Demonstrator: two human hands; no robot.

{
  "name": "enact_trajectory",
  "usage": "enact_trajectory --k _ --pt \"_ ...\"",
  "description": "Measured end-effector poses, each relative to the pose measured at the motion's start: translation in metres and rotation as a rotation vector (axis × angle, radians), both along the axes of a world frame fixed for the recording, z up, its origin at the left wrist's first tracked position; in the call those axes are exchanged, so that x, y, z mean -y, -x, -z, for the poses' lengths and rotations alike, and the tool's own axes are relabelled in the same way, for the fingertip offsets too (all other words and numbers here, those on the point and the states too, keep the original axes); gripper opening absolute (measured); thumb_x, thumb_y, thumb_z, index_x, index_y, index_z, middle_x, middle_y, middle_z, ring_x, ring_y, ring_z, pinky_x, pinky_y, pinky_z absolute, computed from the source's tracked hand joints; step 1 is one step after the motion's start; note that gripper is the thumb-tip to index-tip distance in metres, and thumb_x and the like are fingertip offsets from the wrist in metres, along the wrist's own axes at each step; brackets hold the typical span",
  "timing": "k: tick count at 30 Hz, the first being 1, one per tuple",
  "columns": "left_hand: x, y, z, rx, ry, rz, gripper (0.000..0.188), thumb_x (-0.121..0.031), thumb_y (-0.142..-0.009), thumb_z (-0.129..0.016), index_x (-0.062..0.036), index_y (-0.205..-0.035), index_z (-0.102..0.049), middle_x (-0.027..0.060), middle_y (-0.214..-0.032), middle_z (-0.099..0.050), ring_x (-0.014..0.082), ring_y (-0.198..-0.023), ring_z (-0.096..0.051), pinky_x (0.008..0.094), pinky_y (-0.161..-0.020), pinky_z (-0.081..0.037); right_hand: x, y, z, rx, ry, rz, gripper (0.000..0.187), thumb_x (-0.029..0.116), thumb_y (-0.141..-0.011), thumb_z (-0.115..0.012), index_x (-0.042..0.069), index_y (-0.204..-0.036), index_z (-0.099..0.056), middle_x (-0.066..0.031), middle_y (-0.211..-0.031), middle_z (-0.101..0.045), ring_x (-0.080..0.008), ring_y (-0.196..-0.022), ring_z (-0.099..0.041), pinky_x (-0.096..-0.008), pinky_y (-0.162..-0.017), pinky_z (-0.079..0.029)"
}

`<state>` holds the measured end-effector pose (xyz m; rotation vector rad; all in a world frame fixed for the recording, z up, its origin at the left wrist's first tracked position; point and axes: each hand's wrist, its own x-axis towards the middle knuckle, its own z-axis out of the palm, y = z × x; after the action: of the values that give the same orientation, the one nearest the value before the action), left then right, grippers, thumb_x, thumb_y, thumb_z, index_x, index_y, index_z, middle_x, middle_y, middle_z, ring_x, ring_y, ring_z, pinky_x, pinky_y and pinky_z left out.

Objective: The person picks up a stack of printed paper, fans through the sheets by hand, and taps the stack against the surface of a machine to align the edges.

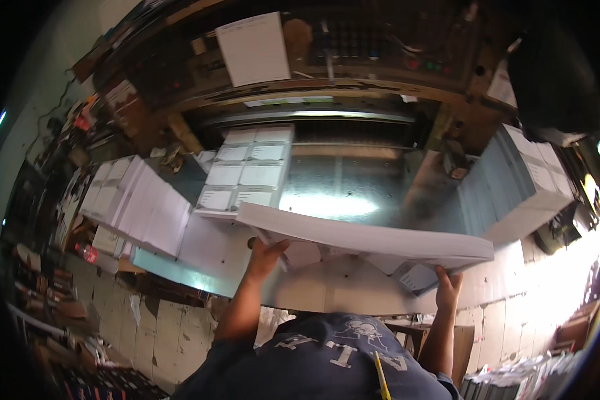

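Note:
A long, thick stack of printed paper sheets (367,239) is held on edge across the front of a metal work table (340,193), its near side tilted toward me. My left hand (268,256) grips the stack near its left end, thumb against the near face. Near the right end my right hand (449,285) is closed on the lower edge. The fingers behind the paper are hidden. Just beyond the stack's left end lies a pile of printed sheets (247,167) with boxed panels, flat on the table and reaching toward a dark slot.
Tall paper piles stand at the left (137,207) and the right (523,180) of the table. Behind it rises a dark machine with a control panel (427,60) and a white sheet (253,50) on top. A bottle with a red label (85,252) is at the far left.

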<state>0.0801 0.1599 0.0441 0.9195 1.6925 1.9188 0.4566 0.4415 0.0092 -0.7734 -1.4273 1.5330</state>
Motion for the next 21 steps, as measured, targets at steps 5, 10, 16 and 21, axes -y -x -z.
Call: enact_trajectory --k 5,10,16,21 --pt "0.003 0.000 -0.025 0.095 -0.045 0.059 0.048 -0.004 -0.080 -0.068 0.0011 -0.124 -0.050 0.0079 -0.115 -0.059 0.0187 -0.106 -0.055 0.0327 -0.092 -0.044 -0.002 0.000 -0.023 -0.036 0.044 -0.055 0.064 0.005 -0.079 -0.070 -0.002 -0.135 -0.040 -0.0107 -0.125 -0.053 -0.0221 -0.116 -0.049 -0.0365 -0.102 -0.037" --pt "-0.005 0.015 -0.013 0.103 -0.107 0.110 0.059 -0.001 -0.076 -0.071 0.0004 -0.130 -0.047 0.0088 -0.120 -0.057 0.0213 -0.113 -0.054 0.0363 -0.096 -0.045 -0.028 -0.006 -0.026 0.022 0.073 -0.076 0.068 0.015 -0.068 -0.080 0.001 -0.127 -0.049 -0.0073 -0.114 -0.058 -0.0201 -0.107 -0.053 -0.0339 -0.094 -0.042" --pt "-0.015 0.012 -0.024 0.159 -0.026 0.055 0.061 -0.010 -0.075 -0.077 0.0014 -0.127 -0.049 0.0095 -0.118 -0.058 0.0193 -0.112 -0.053 0.0339 -0.095 -0.044 -0.019 0.005 -0.052 -0.072 -0.007 -0.115 0.051 0.010 -0.071 -0.076 0.000 -0.117 -0.056 -0.0051 -0.106 -0.061 -0.0181 -0.100 -0.056 -0.0320 -0.092 -0.042" --pt "-0.024 0.006 -0.024 -0.027 -0.247 -0.086 0.054 -0.006 -0.074 -0.076 0.0028 -0.122 -0.052 0.0098 -0.112 -0.062 0.0175 -0.103 -0.059 0.0313 -0.089 -0.048 -0.006 0.013 -0.064 0.025 0.046 0.033 0.044 0.009 -0.072 -0.073 0.000 -0.112 -0.058 -0.0049 -0.104 -0.062 -0.0182 -0.100 -0.056 -0.0321 -0.093 -0.041"
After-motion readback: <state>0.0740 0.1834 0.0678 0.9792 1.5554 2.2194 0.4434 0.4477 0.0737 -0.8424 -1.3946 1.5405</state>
